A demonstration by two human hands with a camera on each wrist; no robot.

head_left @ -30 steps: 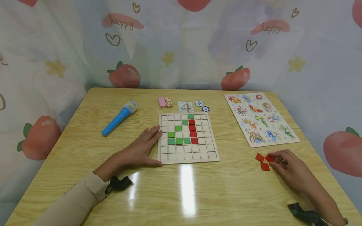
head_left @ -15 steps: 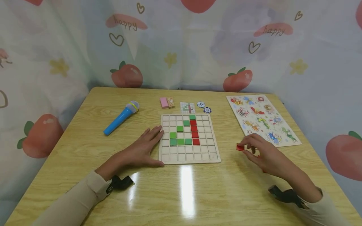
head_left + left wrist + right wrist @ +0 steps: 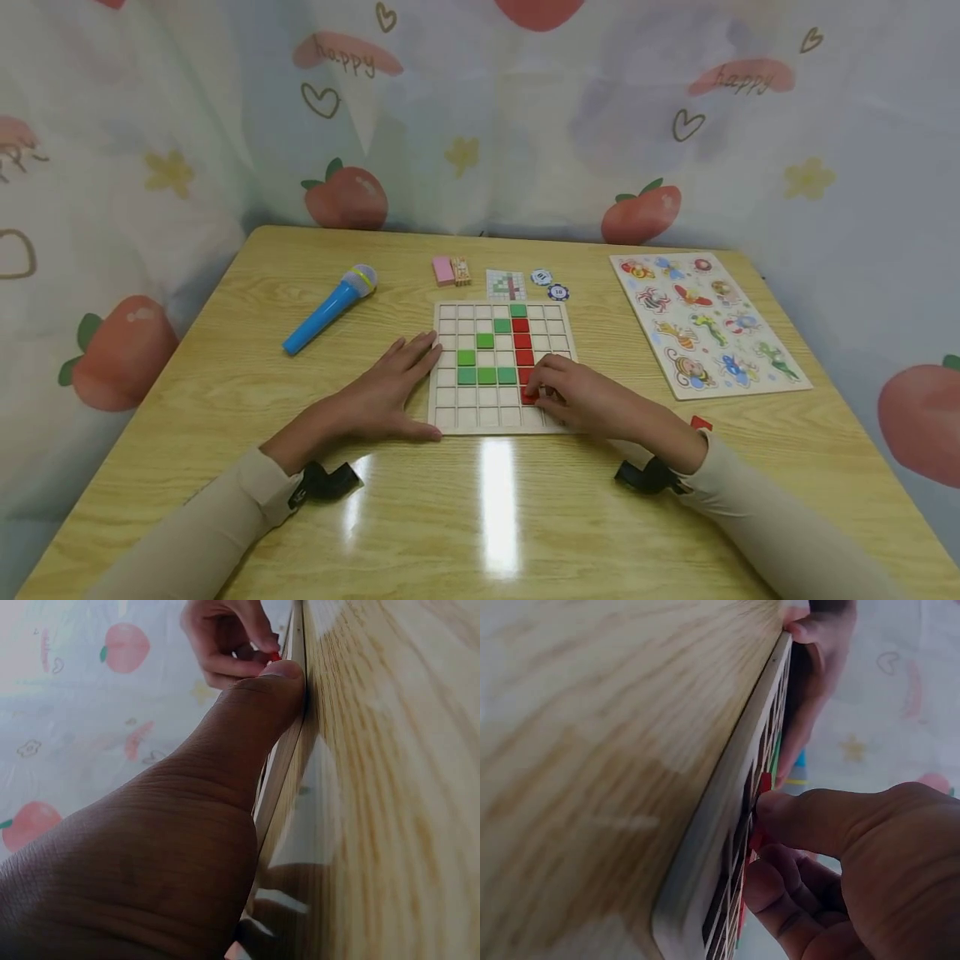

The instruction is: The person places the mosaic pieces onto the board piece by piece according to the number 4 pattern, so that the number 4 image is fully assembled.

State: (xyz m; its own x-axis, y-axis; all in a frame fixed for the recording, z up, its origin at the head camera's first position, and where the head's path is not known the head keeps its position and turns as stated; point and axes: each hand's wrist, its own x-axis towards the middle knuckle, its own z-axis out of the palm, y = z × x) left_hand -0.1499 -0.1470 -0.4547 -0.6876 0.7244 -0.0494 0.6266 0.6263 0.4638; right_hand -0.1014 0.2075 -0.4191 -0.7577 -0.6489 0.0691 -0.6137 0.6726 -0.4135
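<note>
wooden table [image 3: 187,467], strawberry curtain behind. we log: red tile [image 3: 529,397] pinched in right hand [image 3: 581,400] fingertips, at 6 o'clock end of the red column on grid board [image 3: 450,423]; left hand [image 3: 375,400] flat, steadying board's 9 o'clock edge.

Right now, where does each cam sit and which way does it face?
Head: worn on the head, looks down and forward at the grid board; shows both forearms, left hand and right hand.
Left wrist: behind the left thumb, looks along the board's edge toward the right hand's fingers.
Right wrist: low beside the right hand, looks across the board.
Shared: all three see the red tile the right hand is pinching.
</note>
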